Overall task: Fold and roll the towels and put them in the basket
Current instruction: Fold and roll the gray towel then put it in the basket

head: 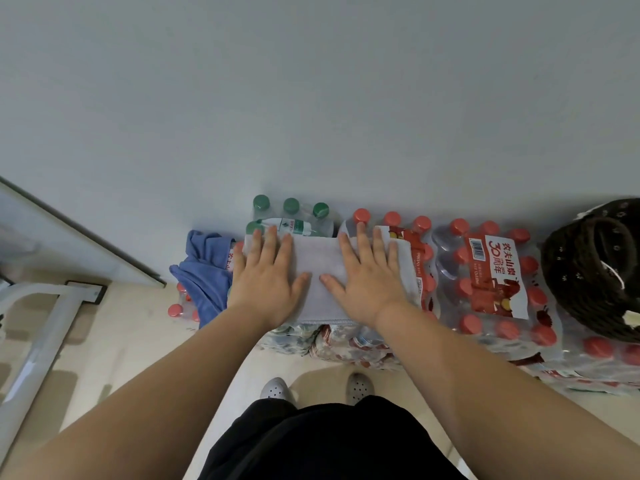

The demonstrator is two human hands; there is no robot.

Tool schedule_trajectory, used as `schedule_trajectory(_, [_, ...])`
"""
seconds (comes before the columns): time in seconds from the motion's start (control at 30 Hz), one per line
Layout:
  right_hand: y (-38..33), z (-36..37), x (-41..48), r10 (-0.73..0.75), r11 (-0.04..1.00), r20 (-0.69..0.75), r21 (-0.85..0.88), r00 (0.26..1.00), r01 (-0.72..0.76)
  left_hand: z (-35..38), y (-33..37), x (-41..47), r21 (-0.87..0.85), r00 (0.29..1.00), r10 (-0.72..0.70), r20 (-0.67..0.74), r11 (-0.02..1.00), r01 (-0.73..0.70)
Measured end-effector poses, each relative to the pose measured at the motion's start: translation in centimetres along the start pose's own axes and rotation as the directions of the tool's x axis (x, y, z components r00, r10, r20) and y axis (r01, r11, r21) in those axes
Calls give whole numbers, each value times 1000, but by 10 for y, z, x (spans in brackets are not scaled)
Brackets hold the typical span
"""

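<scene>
Both hands, left hand (266, 278) and right hand (363, 275), lay spread flat, pressing the folded pale grey cloth towel (320, 268) beneath them; folding step judged done, rolling next.

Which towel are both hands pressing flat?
The white towel, under the left hand and right hand; the blue towel lies crumpled beside it.

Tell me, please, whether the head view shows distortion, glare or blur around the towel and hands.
Head view: wide-angle distortion bows the forearms outward; light is soft and even; the towel, left hand and right hand are sharp; mild sheen on the bottle wrap.
</scene>
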State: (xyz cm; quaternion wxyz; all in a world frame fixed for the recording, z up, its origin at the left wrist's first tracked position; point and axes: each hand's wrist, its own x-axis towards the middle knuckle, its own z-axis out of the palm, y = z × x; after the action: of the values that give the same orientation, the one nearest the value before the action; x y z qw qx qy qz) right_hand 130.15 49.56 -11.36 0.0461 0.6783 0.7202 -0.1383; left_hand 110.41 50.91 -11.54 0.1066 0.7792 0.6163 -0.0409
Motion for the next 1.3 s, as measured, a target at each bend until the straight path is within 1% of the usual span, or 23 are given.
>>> schedule_trajectory(0.1, [8, 8, -4, 30, 999, -7, -20, 1000, -30, 9, -1, 2, 36, 999, 30, 16, 999, -31])
schedule_trajectory(0.23, [32, 6, -12, 110, 992, -38, -62, 993, -113, 8, 10, 14, 65, 997, 81, 10, 995, -82])
schedule_trajectory(0.3, [39, 6, -12, 131, 989, -18, -67, 991, -131, 6, 12, 22, 69, 995, 104, 7, 992, -104])
schedule_trajectory(0.37, [38, 4, -10, 153, 985, -6, -78, 988, -153, 6, 11, 26, 57, 994, 111, 5, 992, -111])
schedule_trajectory(0.43, [29, -3, -9, 166, 981, -23, -99, 986, -167, 6, 10, 26, 61, 994, 112, 12, 992, -113])
schedule_trajectory(0.47, [21, -6, -9, 149, 984, -29, -99, 988, -151, 6, 9, 25, 56, 993, 117, 10, 991, -118])
schedule_trajectory(0.6, [-16, -12, -8, 0, 998, -16, -67, 1000, -1, 8, 4, 22, -1, 986, 160, -43, 987, -160])
schedule_trajectory(0.67, [-24, -4, -5, -18, 997, 4, -79, 1000, 18, 9, 1, 17, -25, 990, 119, -72, 992, -121])
schedule_trajectory(0.8, [-20, 7, -1, 4, 995, 53, -96, 999, 1, 10, -8, 7, -78, 995, -53, -89, 996, 46])
schedule_trajectory(0.87, [-21, 7, 0, 6, 994, 51, -107, 999, 0, 11, -13, 5, -117, 987, -135, -91, 985, 124])
schedule_trajectory(0.97, [-22, 8, 0, 14, 991, 53, -136, 999, -7, 11, -15, 8, -188, 973, -199, -112, 966, 176])
schedule_trajectory(1.07, [-23, 7, -1, 21, 987, 55, -162, 998, -12, 8, -19, 16, -301, 937, -306, -167, 921, 247])
schedule_trajectory(1.13, [-24, 6, -2, 23, 984, 51, -179, 998, -13, 8, -22, 20, -323, 928, -321, -189, 913, 250])
schedule_trajectory(1.23, [-26, 6, -1, 34, 978, 54, -206, 998, -22, 6, -22, 20, -331, 921, -290, -260, 923, 197])
schedule_trajectory(1.3, [-26, 7, -1, 41, 976, 52, -214, 998, -29, 1, -19, 20, -333, 919, -292, -267, 922, 196])
